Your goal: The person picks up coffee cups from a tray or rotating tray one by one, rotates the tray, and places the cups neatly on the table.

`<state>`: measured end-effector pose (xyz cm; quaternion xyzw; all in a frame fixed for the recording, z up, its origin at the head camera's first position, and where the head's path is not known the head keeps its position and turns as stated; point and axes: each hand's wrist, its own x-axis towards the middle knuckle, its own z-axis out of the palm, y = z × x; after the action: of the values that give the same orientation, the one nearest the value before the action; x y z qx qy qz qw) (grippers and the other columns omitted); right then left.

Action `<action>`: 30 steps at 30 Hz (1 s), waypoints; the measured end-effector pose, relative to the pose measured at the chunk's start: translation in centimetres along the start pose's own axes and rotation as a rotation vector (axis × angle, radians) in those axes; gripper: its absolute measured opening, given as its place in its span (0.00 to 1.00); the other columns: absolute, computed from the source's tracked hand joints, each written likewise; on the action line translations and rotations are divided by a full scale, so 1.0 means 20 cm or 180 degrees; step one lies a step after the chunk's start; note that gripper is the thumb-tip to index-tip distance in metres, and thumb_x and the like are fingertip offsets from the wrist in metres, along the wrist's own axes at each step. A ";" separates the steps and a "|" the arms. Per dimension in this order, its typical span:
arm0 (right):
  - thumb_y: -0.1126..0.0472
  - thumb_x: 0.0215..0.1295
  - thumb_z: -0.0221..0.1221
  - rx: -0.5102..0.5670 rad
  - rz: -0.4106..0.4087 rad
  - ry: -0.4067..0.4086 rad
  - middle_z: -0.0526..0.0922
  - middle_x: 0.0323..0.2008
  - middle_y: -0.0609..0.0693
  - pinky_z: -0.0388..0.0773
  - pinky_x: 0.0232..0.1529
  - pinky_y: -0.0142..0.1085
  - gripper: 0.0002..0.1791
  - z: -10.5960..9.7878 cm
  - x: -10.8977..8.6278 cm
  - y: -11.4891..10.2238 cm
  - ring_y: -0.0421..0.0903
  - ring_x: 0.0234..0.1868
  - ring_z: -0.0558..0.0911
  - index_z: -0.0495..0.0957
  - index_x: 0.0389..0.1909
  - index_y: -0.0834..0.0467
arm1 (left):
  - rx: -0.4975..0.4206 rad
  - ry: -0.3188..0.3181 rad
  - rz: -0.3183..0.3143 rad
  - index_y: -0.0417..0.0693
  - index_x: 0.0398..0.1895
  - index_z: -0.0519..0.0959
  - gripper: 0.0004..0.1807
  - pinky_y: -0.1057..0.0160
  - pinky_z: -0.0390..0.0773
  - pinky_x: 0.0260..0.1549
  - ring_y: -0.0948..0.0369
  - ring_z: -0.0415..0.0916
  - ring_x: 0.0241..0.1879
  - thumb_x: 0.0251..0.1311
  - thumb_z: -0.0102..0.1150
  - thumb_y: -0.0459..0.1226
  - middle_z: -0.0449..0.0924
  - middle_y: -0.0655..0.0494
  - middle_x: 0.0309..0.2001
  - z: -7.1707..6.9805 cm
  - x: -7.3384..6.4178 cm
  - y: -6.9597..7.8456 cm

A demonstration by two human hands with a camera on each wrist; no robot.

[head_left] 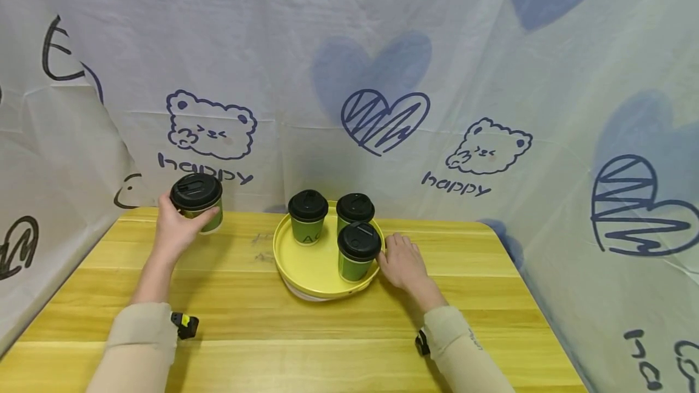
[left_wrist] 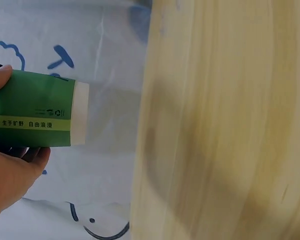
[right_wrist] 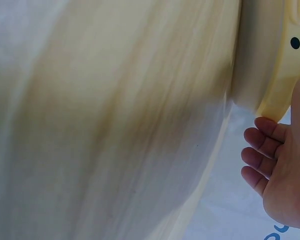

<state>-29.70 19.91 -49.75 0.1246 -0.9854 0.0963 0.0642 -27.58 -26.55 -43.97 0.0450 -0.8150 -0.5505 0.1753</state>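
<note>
Green cup [head_left: 198, 195] points upward, long axis near vertical, left hand [head_left: 177, 224] gripping it, right hand [head_left: 405, 263] loose at tray [head_left: 303, 267].

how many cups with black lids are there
4: a held cup in the left hand; on the yellow tray, a back-left cup, a partly hidden back-right cup and a front-right cup.

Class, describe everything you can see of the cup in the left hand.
The cup has a green, papery-looking wall with a yellowish band of Chinese print and a whitish base. A black, plastic-looking lid covers its top. It is roughly upright, held clear of the table towards the far left, the left hand's grip around its side. Its contents are hidden.
</note>
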 end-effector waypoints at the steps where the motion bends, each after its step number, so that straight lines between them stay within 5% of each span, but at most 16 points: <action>1: 0.51 0.78 0.51 -0.0003 0.0004 -0.0004 0.76 0.48 0.58 0.73 0.52 0.51 0.18 0.00 0.00 0.00 0.58 0.54 0.75 0.74 0.51 0.63 | 0.0017 0.0025 -0.0025 0.34 0.79 0.40 0.56 0.34 0.52 0.75 0.33 0.50 0.76 0.63 0.71 0.41 0.49 0.26 0.76 -0.01 0.01 -0.01; 30: 0.53 0.78 0.50 0.0011 0.0021 -0.0086 0.75 0.50 0.58 0.72 0.54 0.50 0.18 0.01 0.00 0.00 0.57 0.54 0.73 0.74 0.53 0.64 | 0.0254 0.0325 -0.0963 0.36 0.79 0.30 0.61 0.45 0.45 0.80 0.36 0.41 0.79 0.64 0.67 0.47 0.38 0.27 0.79 -0.04 0.16 -0.17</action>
<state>-29.73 19.92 -49.87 0.1227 -0.9864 0.0966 0.0503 -30.65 -29.34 -46.06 0.2021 -0.8102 -0.5348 0.1297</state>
